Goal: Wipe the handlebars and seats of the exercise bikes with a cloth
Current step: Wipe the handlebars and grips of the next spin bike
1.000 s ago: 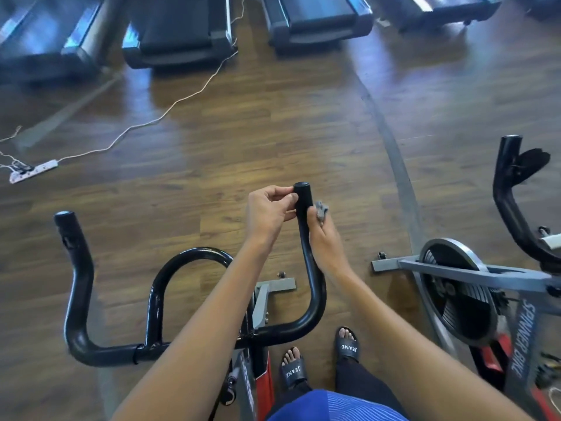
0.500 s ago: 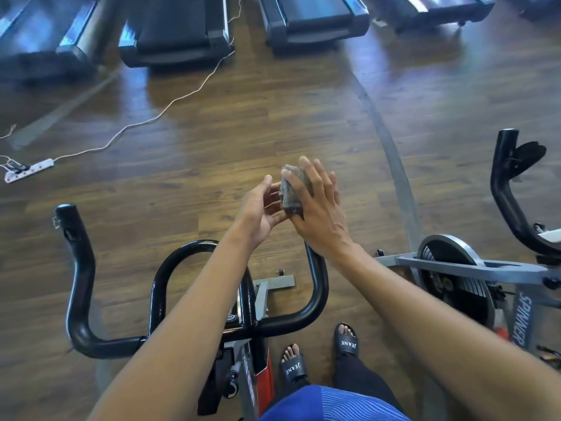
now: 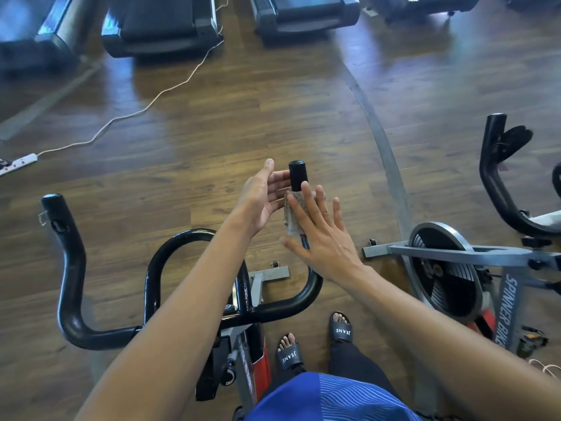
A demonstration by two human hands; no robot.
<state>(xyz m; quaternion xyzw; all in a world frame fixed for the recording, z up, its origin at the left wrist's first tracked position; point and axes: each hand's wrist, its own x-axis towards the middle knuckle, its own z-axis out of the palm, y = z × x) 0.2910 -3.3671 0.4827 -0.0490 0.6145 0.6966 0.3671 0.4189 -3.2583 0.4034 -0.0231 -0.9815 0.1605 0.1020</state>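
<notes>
Open-palmed, the right hand presses a cloth against one handlebar horn, the left hand flat opposite; the other horn, unseen seats and neighbouring bike seemingly remain.

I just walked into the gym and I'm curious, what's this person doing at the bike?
A person is wiping an exercise bike's handlebar. Their right hand presses a grey cloth with straight fingers against the bar's right upright grip, just below its black tip. The left hand is held open on the grip's other side. No hand is on the left grip. A second bike stands to the right.
</notes>
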